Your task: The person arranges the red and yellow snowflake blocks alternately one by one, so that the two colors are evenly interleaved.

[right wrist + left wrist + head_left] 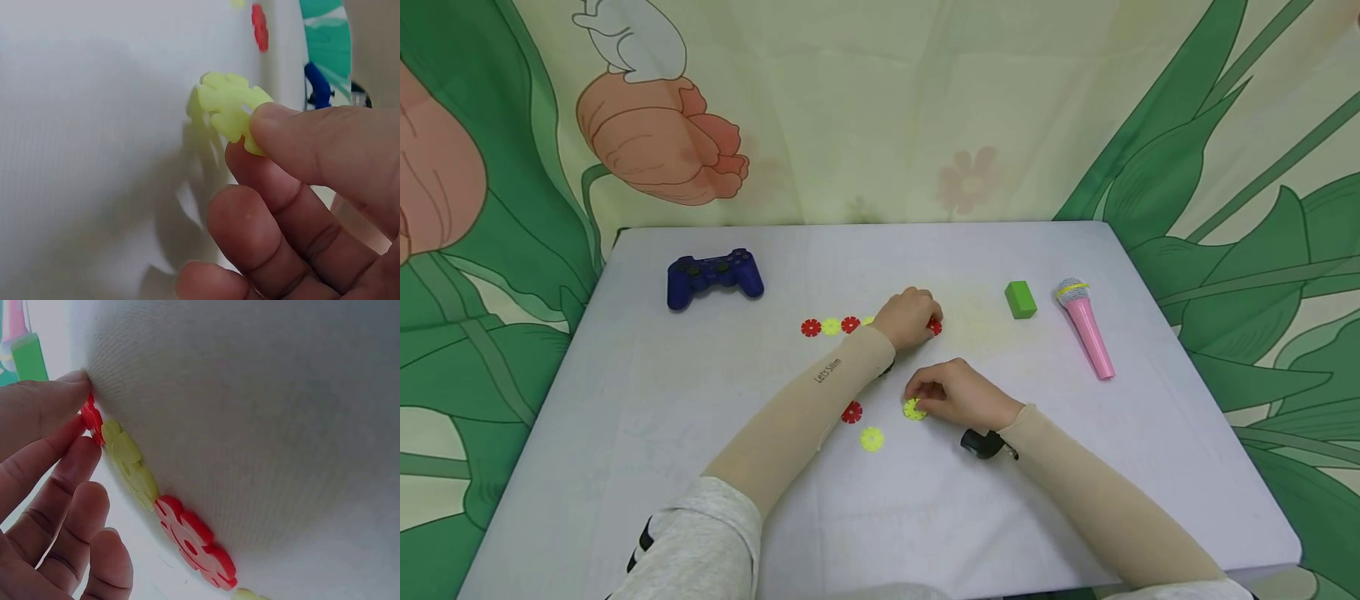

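Observation:
My left hand [906, 318] pinches a red flower-shaped plastic disc [92, 420] between thumb and forefinger at the right end of a row. In the left wrist view, a yellow disc [130, 464] and another red disc [195, 542] follow it in line. The row's left end shows a red disc [811, 327] and a yellow disc [831, 327]; my left hand and forearm hide its middle in the head view. Closer to me, my right hand [962, 393] pinches a yellow flower-shaped disc [228, 106], tilted, by its edge. A loose red disc [852, 412] and yellow disc [872, 439] lie left of it.
A blue game controller [715, 277] lies at the back left of the white-covered table [625, 417]. Toward the right are a green block [1021, 300] and a pink toy microphone [1087, 333]. A patterned cloth [865, 108] hangs behind the table.

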The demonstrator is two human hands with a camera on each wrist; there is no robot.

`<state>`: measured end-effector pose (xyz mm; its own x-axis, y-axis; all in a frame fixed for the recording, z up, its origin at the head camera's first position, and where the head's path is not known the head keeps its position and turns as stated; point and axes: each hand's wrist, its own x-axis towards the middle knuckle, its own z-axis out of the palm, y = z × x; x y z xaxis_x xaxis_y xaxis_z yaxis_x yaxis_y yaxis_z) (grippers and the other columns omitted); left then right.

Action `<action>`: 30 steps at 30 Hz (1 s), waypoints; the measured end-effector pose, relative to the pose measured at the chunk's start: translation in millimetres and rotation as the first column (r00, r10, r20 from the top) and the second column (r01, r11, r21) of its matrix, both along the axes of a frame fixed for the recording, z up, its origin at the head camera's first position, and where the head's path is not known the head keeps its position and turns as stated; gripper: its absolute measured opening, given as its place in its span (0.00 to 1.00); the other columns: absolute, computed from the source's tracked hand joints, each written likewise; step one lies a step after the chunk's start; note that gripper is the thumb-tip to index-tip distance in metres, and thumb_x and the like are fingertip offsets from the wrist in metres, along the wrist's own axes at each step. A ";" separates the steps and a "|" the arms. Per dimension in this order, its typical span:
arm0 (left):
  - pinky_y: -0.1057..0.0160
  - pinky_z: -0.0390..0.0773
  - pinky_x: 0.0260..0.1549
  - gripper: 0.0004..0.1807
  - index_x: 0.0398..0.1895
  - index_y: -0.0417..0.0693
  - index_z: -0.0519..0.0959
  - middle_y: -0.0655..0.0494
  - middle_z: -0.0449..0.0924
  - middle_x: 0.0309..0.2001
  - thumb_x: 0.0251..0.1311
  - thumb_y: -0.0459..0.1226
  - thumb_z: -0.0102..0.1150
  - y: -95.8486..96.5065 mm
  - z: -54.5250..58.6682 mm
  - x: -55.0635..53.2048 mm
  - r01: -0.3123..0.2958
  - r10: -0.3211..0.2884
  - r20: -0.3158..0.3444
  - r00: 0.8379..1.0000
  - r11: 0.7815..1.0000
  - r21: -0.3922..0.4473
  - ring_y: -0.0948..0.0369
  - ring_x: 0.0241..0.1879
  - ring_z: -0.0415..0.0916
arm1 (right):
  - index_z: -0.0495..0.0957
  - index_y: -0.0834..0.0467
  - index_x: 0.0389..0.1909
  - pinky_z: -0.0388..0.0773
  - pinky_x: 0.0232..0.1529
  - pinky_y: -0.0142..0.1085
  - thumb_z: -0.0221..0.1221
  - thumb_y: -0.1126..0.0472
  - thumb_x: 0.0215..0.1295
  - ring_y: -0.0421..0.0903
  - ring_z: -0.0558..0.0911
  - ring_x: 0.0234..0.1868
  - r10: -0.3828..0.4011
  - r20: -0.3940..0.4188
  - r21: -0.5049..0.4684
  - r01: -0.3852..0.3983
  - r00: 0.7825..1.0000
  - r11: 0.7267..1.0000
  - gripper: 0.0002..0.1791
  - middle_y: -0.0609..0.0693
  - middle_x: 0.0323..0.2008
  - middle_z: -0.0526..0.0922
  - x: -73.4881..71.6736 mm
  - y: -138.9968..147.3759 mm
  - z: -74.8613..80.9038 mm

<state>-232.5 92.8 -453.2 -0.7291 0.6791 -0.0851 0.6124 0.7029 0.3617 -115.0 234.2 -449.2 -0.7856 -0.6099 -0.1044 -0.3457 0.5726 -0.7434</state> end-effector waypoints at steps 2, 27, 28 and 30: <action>0.55 0.83 0.56 0.13 0.54 0.50 0.88 0.52 0.86 0.55 0.68 0.38 0.67 0.0 0.1 0.3 -0.001 0.001 -0.003 1.000 1.000 -0.005 0.54 0.56 0.79 | 0.88 0.53 0.42 0.81 0.40 0.28 0.66 0.69 0.65 0.34 0.81 0.32 -0.021 -0.010 0.001 0.021 1.000 1.000 0.10 0.42 0.34 0.89 -2.6 4.2 -1.0; 0.58 0.81 0.54 0.13 0.54 0.49 0.88 0.52 0.86 0.53 0.69 0.39 0.66 2.3 -0.5 0.6 -0.012 0.012 -0.007 1.000 1.000 -0.027 0.55 0.52 0.78 | 0.87 0.55 0.37 0.75 0.37 0.31 0.61 0.70 0.63 0.43 0.78 0.33 -0.265 -0.136 0.119 0.281 0.955 0.952 0.10 0.48 0.31 0.86 -58.3 44.6 -0.2; 0.58 0.82 0.54 0.13 0.54 0.48 0.88 0.52 0.86 0.52 0.69 0.39 0.66 2.2 -0.5 0.6 -0.009 0.009 -0.006 1.000 1.000 -0.023 0.55 0.52 0.78 | 0.87 0.55 0.37 0.74 0.37 0.31 0.61 0.70 0.63 0.43 0.78 0.33 -0.271 -0.137 0.120 0.288 0.953 0.950 0.10 0.49 0.31 0.86 -60.8 45.8 -0.3; 0.58 0.82 0.53 0.12 0.53 0.48 0.88 0.52 0.86 0.51 0.69 0.38 0.66 1.8 -0.4 0.5 -0.005 0.005 -0.007 1.000 1.000 -0.015 0.55 0.51 0.79 | 0.87 0.56 0.37 0.74 0.37 0.32 0.60 0.70 0.63 0.44 0.78 0.33 -0.283 -0.135 0.122 0.300 0.949 0.946 0.10 0.50 0.31 0.86 -65.8 48.0 -0.2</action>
